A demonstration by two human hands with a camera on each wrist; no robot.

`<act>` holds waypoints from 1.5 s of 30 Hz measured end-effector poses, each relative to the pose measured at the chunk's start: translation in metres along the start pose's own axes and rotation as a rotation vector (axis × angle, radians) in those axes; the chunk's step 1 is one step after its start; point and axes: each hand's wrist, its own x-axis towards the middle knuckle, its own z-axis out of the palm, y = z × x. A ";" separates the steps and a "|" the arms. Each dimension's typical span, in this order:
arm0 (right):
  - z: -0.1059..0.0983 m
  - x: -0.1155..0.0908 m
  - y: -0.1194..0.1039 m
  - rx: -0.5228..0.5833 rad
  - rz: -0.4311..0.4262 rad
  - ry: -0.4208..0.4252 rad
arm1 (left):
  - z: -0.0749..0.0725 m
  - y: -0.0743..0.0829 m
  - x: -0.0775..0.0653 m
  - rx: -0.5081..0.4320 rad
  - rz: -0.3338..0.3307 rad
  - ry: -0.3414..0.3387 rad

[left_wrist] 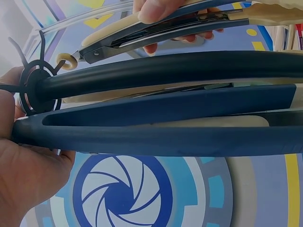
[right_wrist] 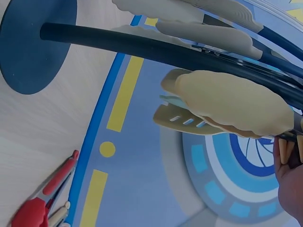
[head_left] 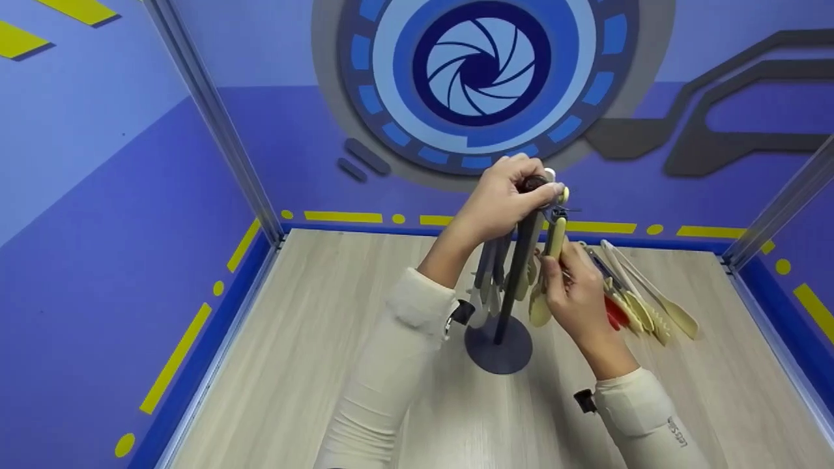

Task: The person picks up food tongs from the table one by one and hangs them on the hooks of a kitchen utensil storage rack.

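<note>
A dark stand (head_left: pixel 511 286) with a round base and a ring of hooks (left_wrist: pixel 41 45) stands upright on the table. My left hand (head_left: pixel 502 198) grips its top, fingers curled over it and thumb along the side. In my right hand (head_left: pixel 576 286) is a pair of cream-handled tongs (head_left: pixel 556 238), held by the handle just right of the pole. Their yellow end ring (left_wrist: pixel 68 60) is close to a hook; whether it is on the hook, I cannot tell. The cream scalloped tongs head (right_wrist: pixel 232 99) points down. Dark-blue-handled tongs (left_wrist: pixel 165 139) hang from the stand.
Several more tongs lie on the table to the right, among them a red pair (head_left: pixel 614 312) and a long cream pair (head_left: pixel 677 316). A blue panel wall (head_left: pixel 273 130) with metal corner posts (head_left: pixel 215 107) closes off the back and sides.
</note>
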 end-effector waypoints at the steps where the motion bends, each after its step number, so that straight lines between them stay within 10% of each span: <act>1: 0.000 0.001 -0.001 -0.001 0.003 -0.010 | -0.001 0.000 0.000 0.000 -0.002 0.004; 20: 0.006 0.004 -0.006 0.001 -0.033 -0.032 | 0.000 0.001 0.000 0.011 0.007 0.008; 45: -0.007 0.004 0.018 0.121 0.149 -0.085 | -0.006 0.006 -0.002 -0.051 0.026 -0.018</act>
